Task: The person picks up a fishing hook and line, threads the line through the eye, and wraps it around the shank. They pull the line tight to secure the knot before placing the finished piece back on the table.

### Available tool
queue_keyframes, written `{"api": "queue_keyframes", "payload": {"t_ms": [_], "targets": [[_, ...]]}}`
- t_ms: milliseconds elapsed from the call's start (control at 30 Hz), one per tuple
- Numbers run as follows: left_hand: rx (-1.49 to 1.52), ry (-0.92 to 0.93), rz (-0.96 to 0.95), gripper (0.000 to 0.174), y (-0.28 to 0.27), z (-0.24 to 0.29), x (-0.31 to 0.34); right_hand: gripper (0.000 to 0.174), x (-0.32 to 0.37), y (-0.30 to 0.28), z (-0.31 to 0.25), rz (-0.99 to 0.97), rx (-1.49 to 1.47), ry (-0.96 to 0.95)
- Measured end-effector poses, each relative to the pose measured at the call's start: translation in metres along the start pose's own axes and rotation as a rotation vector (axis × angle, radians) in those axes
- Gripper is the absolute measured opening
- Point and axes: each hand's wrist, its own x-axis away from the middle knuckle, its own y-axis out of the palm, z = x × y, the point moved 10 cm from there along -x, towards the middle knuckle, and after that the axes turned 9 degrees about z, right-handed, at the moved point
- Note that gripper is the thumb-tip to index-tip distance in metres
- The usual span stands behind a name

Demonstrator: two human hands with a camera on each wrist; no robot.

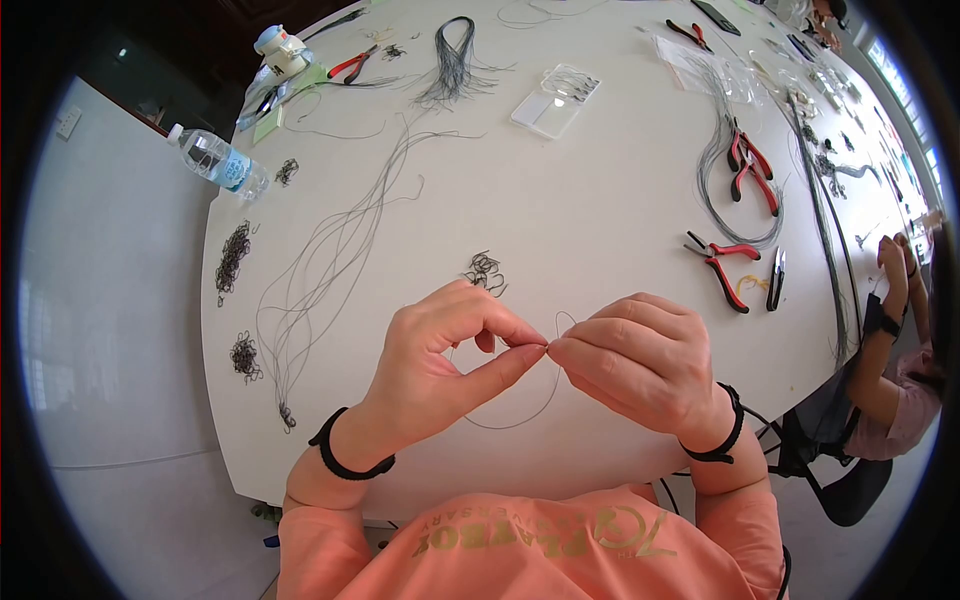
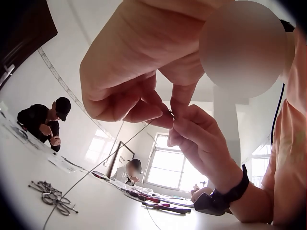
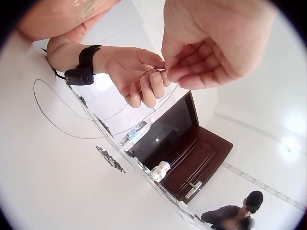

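Observation:
My left hand (image 1: 440, 350) and right hand (image 1: 640, 360) meet fingertip to fingertip above the table's near side. Between thumb and forefinger, the left pinches a thin grey wire (image 1: 505, 428), whose loop hangs below both hands. The right hand's bunched fingertips pinch the wire at the same spot. A tiny dark piece shows between the fingertips in the right wrist view; its kind is mostly hidden. Just beyond the hands lies a small pile of dark metal hooks (image 1: 485, 270), seen closer as hooks (image 2: 53, 197) in the left wrist view.
More hook piles (image 1: 233, 262) and long loose wires (image 1: 330, 240) lie at left, near a water bottle (image 1: 215, 162). Red-handled pliers (image 1: 720, 270) lie at right. Farther back are a clear plastic box (image 1: 556, 100) and a wire bundle (image 1: 455, 60). Another person (image 1: 900, 390) sits at right.

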Motion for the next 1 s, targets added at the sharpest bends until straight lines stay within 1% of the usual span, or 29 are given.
{"api": "queue_keyframes", "payload": {"t_ms": [67, 267, 333, 367, 433, 467, 533, 567, 633, 667, 733, 767, 833, 967, 1000], "targets": [[-0.002, 0.02, 0.002, 0.012, 0.0, 0.001, 0.0, 0.021, 0.0, 0.0, 0.0, -0.003, 0.002, 0.001], [0.0, -0.014, -0.004, 0.011, -0.001, 0.0, 0.001, 0.019, 0.001, 0.003, 0.003, -0.01, -0.006, 0.048], [0.019, -0.024, 0.004, 0.011, -0.001, -0.002, 0.002, 0.023, 0.0, 0.004, 0.009, -0.034, -0.024, 0.123], [0.019, -0.023, 0.005, 0.011, -0.001, -0.001, 0.002, 0.023, -0.002, 0.004, 0.008, -0.034, -0.024, 0.121], [0.057, -0.054, 0.011, 0.01, -0.001, -0.004, 0.003, 0.027, -0.003, 0.005, 0.018, -0.027, -0.106, 0.266], [0.056, -0.05, 0.013, 0.01, -0.001, -0.005, 0.003, 0.027, -0.004, 0.004, 0.018, -0.026, -0.105, 0.262], [0.088, -0.047, 0.043, 0.01, -0.003, -0.007, 0.002, 0.027, -0.001, 0.005, 0.025, -0.058, -0.166, 0.351], [0.087, -0.041, 0.047, 0.01, -0.004, -0.006, 0.002, 0.027, -0.002, 0.005, 0.024, -0.057, -0.165, 0.344], [0.132, -0.134, 0.069, 0.009, -0.007, -0.015, 0.004, 0.025, 0.0, 0.002, 0.032, -0.013, -0.244, 0.436], [0.132, -0.127, 0.074, 0.009, -0.007, -0.014, 0.004, 0.025, 0.0, 0.001, 0.032, -0.014, -0.243, 0.428], [0.187, -0.172, 0.094, 0.007, -0.008, -0.017, 0.005, 0.023, 0.001, 0.0, 0.038, -0.004, -0.292, 0.475], [0.188, -0.167, 0.098, 0.007, -0.008, -0.017, 0.005, 0.023, 0.001, 0.0, 0.038, -0.006, -0.291, 0.469], [0.23, -0.215, 0.106, 0.006, -0.008, -0.022, 0.007, 0.022, 0.0, -0.001, 0.04, 0.012, -0.307, 0.468], [0.263, -0.215, 0.12, 0.005, -0.009, -0.021, 0.007, 0.022, -0.001, -0.003, 0.038, 0.031, -0.266, 0.43], [0.239, -0.196, 0.12, 0.005, -0.009, -0.02, 0.007, 0.022, -0.003, -0.008, 0.036, 0.079, -0.243, 0.41]]}}
